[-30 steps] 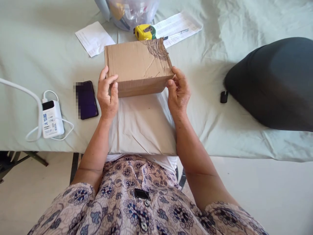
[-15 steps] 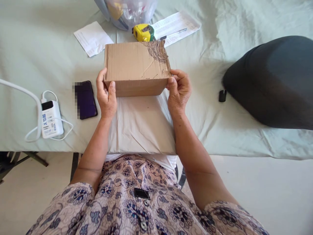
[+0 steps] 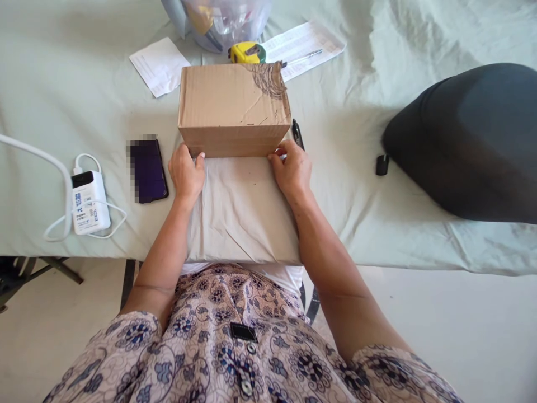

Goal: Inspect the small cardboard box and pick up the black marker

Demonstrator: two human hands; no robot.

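Observation:
A brown cardboard box (image 3: 235, 98) stands on the cloth-covered table in front of me, with dark scribbled lines across its top right corner. My left hand (image 3: 187, 172) grips its lower left front corner, thumb against the front. At the lower right front corner, my right hand (image 3: 293, 170) has its fingers curled in against the box; some fingertips are hidden. A black marker (image 3: 297, 134) lies just beyond the right hand, along the box's right side.
Behind the box are a yellow tape measure (image 3: 246, 52), a pen (image 3: 308, 57), a white paper (image 3: 160, 67) and a clear container (image 3: 226, 22). To the left lie a phone (image 3: 149, 170) and a white power bank (image 3: 90, 204). A black cap (image 3: 382, 165) lies beside a large dark object (image 3: 470, 140).
Both hands have slid from the box's upper side edges down to its lower front corners. The box appears slightly farther away, and the black marker beside it has come into view.

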